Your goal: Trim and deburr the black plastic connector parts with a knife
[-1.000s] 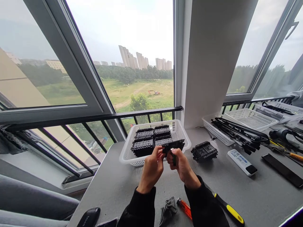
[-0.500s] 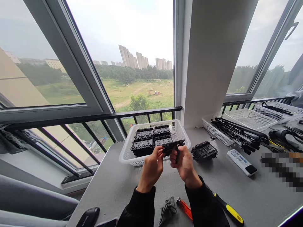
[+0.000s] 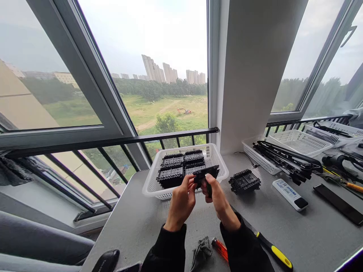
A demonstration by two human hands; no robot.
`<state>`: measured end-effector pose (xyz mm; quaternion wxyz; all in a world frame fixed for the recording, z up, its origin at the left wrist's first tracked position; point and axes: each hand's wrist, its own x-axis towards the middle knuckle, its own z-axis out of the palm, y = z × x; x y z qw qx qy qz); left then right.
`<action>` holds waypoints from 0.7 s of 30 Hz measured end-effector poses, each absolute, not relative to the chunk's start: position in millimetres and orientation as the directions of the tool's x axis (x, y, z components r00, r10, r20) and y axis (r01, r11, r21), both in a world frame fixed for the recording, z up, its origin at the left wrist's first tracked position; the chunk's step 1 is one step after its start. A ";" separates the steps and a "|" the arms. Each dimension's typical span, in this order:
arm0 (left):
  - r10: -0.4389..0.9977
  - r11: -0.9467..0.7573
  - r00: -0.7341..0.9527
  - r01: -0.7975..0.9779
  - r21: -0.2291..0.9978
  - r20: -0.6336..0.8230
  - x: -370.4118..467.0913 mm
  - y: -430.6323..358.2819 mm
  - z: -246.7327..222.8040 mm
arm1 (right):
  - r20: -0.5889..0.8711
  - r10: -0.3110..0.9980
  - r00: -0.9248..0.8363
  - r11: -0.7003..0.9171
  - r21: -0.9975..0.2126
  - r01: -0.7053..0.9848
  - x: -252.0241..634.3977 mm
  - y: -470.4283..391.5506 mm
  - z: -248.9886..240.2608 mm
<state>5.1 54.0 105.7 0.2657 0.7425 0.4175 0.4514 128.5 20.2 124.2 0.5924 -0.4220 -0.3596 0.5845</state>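
Both hands are raised over the front rim of a white plastic basket (image 3: 147, 185) on the grey table. A black ridged plastic part (image 3: 208, 172) is gripped by its left end between the thumb and fingers of my left hand (image 3: 180, 204). My right hand (image 3: 221, 202) is closed on the same part, its thumb pressed against the near face. A small dark piece shows below the right thumb; I cannot make out what it is. Similar black ridged parts (image 3: 170, 173) sit stacked inside the basket, and another stack (image 3: 244, 181) lies on the table to the right.
To the right are a white and black device (image 3: 289, 194), a dark flat slab (image 3: 338, 204) and a basket of long black strips (image 3: 283, 158). A yellow-black handled tool (image 3: 276, 253), a red-handled tool (image 3: 220, 249) and a grey cloth (image 3: 201, 253) lie near my forearms.
My right hand has shifted slightly left and its thumb now presses on the part's face. The part has turned a little; my left hand has barely moved.
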 end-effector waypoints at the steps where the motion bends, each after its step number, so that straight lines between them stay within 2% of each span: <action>1: 0.877 -0.480 0.208 0.353 0.803 0.433 5.3 54.5 106.0 | -0.046 0.998 0.052 -0.024 -0.931 -0.363 129.8 19.5 124.9; 3: 0.919 -0.395 0.128 0.271 0.878 0.374 5.8 55.5 107.2 | 0.000 0.998 0.063 0.018 -0.956 -0.292 134.6 19.4 125.0; 6: 0.973 -0.232 0.004 0.094 0.968 0.232 6.3 56.7 110.4 | 0.103 0.970 0.222 0.118 -0.992 -0.051 143.7 22.0 121.6; 8: 0.988 -0.151 -0.045 -0.046 0.988 0.148 6.5 57.0 112.9 | 0.177 0.922 0.345 0.140 -0.981 0.132 148.1 24.3 118.6; 10: 0.994 -0.102 -0.050 -0.200 0.975 0.094 7.0 56.8 115.0 | 0.209 0.893 0.398 0.126 -0.966 0.225 149.4 26.0 115.8; 12: 0.997 -0.072 -0.024 -0.336 0.939 0.068 8.0 56.2 115.8 | 0.194 0.906 0.375 0.120 -0.970 0.210 147.8 27.6 113.0; 14: 0.998 -0.056 -0.001 -0.416 0.908 0.061 9.6 55.5 115.3 | 0.166 0.934 0.317 0.132 -0.983 0.125 144.6 29.3 109.7; 17: 0.998 -0.055 -0.005 -0.459 0.887 0.059 12.1 54.6 114.2 | 0.148 0.952 0.269 0.156 -0.988 -0.010 140.7 32.2 104.4; 21: 0.997 -0.049 0.024 -0.449 0.892 0.067 12.7 53.6 118.2 | 0.166 0.934 0.316 0.205 -0.974 -0.093 143.4 35.1 100.7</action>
